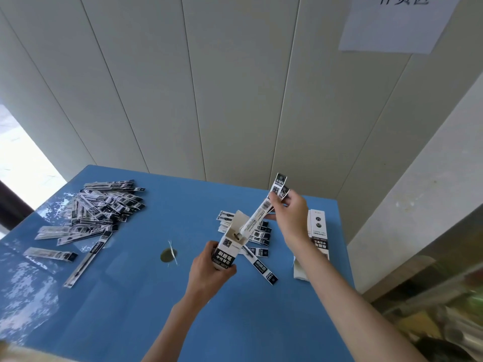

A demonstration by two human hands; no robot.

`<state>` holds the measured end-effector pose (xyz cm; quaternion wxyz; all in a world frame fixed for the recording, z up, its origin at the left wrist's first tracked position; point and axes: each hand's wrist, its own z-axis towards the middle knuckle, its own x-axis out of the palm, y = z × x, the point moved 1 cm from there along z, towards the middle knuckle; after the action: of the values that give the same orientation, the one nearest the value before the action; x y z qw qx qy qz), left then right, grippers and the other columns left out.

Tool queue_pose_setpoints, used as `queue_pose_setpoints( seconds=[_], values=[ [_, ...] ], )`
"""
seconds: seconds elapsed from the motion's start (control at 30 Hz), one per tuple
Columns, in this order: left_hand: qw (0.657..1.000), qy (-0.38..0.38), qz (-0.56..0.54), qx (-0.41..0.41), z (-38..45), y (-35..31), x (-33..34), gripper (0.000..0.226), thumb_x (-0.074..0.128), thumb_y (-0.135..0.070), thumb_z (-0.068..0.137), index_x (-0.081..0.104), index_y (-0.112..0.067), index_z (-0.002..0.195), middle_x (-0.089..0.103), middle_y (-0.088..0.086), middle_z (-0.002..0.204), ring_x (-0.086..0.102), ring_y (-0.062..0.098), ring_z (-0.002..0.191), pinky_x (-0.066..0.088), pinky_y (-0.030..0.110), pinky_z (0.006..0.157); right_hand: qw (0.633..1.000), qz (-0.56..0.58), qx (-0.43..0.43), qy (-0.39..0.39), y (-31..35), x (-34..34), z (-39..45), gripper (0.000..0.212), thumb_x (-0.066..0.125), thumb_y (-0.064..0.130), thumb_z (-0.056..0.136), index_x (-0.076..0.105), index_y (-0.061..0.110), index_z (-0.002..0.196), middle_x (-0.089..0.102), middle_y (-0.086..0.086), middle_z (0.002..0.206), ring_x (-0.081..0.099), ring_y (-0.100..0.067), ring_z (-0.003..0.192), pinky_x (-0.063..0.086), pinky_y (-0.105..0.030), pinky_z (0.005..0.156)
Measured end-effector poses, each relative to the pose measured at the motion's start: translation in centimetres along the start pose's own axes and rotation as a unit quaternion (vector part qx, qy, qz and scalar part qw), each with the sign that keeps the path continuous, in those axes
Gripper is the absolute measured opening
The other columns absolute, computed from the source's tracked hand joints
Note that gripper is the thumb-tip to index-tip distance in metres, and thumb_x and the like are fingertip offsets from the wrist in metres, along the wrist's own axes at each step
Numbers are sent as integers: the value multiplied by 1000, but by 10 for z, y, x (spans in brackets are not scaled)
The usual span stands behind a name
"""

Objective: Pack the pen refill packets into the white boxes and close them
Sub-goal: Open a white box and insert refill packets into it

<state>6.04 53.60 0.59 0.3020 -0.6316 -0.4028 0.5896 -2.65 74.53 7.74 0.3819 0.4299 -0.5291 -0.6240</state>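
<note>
My left hand (209, 273) grips a white box (228, 246) with black lettering, tilted, its top flap open. My right hand (290, 212) pinches the upper end of a bunch of pen refill packets (257, 218); their lower ends sit in the box's open mouth. A small heap of refill packets (258, 239) lies on the blue table (146, 296) just behind the box. A large pile of refill packets (96, 212) is spread over the table's left side. Further white boxes (317, 228) lie at the right edge, partly hidden by my right forearm.
A round hole with a bit of white wire (168, 255) sits in the tabletop left of the box. A panelled wall stands right behind the table. A paper sign (392, 24) hangs top right. Cluttered shelving (431, 309) lies off the table's right edge.
</note>
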Motion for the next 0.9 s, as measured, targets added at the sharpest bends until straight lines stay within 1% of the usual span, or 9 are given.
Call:
queue_pose_setpoints(
  seconds=[0.13,0.2,0.3,0.33,0.47,0.6,0.7,0.83,0.9],
  values=[
    [1000,-4,-16,6,-2,-5,3,38,80,-24,67,54,-33,94,66,-10,79,59,13,68,53,41,60,999,-32,-42,-9,5,6,-9,17,69,25,91,61,16,78,69,-7,76,71,-26,68,60,-50,56],
    [1000,-4,-10,6,-1,-5,4,38,80,-26,67,54,-33,93,66,-9,79,60,12,67,53,41,60,995,-50,-71,43,8,10,-13,12,71,25,90,67,17,82,72,1,77,71,-18,71,61,-43,63],
    [1000,-6,-9,3,0,-5,4,38,80,-26,66,53,-33,92,66,-11,78,59,12,66,53,41,59,985,-68,-77,139,11,13,-18,6,75,24,88,74,19,87,74,6,80,68,-6,73,54,-23,70],
    [1000,-8,-10,1,0,-5,4,38,80,-25,66,54,-32,92,65,-13,78,59,12,66,52,42,59,984,-62,-72,153,10,13,-19,6,75,23,87,75,17,90,74,6,82,69,-5,76,54,-22,72],
    [1000,-16,-10,-6,1,-2,1,37,80,-23,66,54,-30,91,64,-10,77,58,12,66,52,42,61,983,-54,-51,171,3,10,-17,4,73,19,89,75,16,92,75,3,82,72,-12,77,60,-29,77],
    [1000,-22,-4,-11,1,3,-3,37,81,-21,68,53,-30,90,64,-8,74,55,7,61,50,38,59,975,-126,-45,176,-18,7,-13,3,72,18,90,75,17,91,74,6,81,70,-8,78,58,-23,75],
    [999,-27,-8,-22,3,7,-8,36,80,-21,69,53,-30,90,64,-9,74,54,7,59,48,35,57,947,-242,-31,210,-46,5,-12,2,73,17,88,74,18,87,73,9,82,67,-5,79,55,-22,77],
    [998,-39,-12,-38,6,15,-17,35,80,-21,69,54,-29,91,63,-15,73,53,8,57,47,35,56,873,-410,-17,265,-89,5,-20,2,69,19,86,70,19,87,71,7,85,66,-13,82,56,-33,79],
    [998,-47,-13,-47,6,20,-22,35,80,-19,68,54,-27,91,63,-15,70,51,8,55,45,34,56,840,-469,-5,273,-104,7,-25,6,68,24,85,67,21,91,71,4,90,64,-19,86,55,-34,76]
  ],
)
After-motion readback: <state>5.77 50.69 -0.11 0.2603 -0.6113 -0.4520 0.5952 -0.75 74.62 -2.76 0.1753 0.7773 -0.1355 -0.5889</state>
